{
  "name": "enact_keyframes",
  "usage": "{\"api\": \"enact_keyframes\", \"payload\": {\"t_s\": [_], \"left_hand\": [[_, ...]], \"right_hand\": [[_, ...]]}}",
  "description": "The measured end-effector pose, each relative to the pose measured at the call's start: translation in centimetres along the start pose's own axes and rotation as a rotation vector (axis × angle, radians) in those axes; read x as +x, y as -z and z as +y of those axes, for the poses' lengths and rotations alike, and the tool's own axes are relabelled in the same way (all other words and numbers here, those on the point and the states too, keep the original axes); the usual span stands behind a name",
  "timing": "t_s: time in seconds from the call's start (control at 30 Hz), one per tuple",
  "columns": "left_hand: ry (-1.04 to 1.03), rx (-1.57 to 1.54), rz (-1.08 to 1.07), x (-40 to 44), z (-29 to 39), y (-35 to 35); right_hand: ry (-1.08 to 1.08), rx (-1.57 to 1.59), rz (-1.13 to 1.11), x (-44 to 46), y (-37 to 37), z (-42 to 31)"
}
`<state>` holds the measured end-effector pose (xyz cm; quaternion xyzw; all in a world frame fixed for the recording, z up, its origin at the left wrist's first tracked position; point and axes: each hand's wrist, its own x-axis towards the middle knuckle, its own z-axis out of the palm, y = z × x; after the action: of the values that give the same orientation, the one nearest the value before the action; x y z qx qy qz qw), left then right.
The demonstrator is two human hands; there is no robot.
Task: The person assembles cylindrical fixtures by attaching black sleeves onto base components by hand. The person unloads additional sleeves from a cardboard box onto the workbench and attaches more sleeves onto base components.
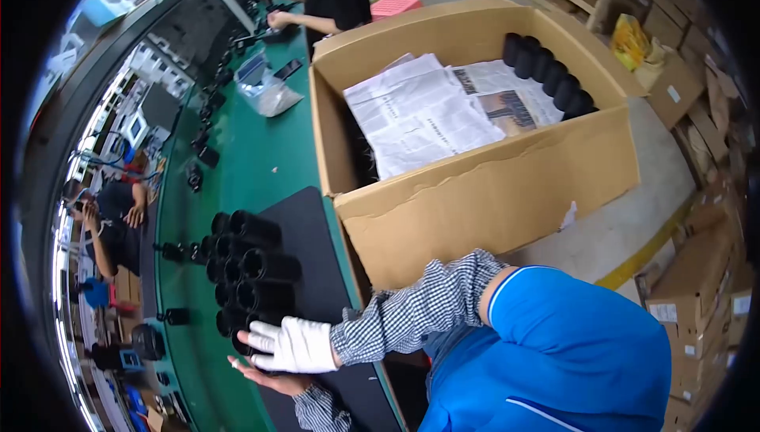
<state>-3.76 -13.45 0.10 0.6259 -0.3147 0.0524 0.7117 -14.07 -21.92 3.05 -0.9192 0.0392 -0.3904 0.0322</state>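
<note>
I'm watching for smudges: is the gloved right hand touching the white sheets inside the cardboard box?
Apart. The head view shows the right hand at the black tubes outside the cardboard box, whose wall stands between it and the white sheets.

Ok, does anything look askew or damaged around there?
Two minor things: printed sheets in the cardboard box overlap at uneven angles rather than lying square, and a pale, torn-looking patch marks the box wall facing the camera. The black tubes by the gloved right hand look neatly stacked.
</note>
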Motion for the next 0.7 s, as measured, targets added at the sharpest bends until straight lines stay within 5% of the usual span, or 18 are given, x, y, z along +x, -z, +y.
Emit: {"api": "enact_keyframes", "payload": {"t_s": [0.17,0.33,0.47,0.53,0.6,0.67,0.7], "left_hand": [[0.227,-0.335,0.049,-1.1,1.6,-0.6],[0.128,-0.230,0.078,-1.2,-0.5,0.9],[0.179,-0.216,0.093,-1.2,-1.1,2.4],[0.260,-0.350,0.155,-1.2,0.2,1.6],[0.208,-0.119,0.183,-1.6,1.1,1.7],[0.233,-0.127,0.234,-1.1,-0.7,3.6],[0.260,-0.210,0.237,-1.1,-1.6,4.2]], "right_hand": [[-0.055,0.137,0.151,0.3,4.1,0.8],[-0.137,0.312,0.021,-2.3,15.2,7.6],[-0.223,-0.091,0.027,-6.7,22.1,16.0],[-0.452,-0.286,0.004,-8.7,26.7,20.0],[-0.713,-0.408,-0.057,-12.2,32.0,25.0],[-1.227,-0.591,-0.159,-17.9,37.2,30.9],[-1.242,-0.782,-0.388,-19.9,39.8,33.1]]}}
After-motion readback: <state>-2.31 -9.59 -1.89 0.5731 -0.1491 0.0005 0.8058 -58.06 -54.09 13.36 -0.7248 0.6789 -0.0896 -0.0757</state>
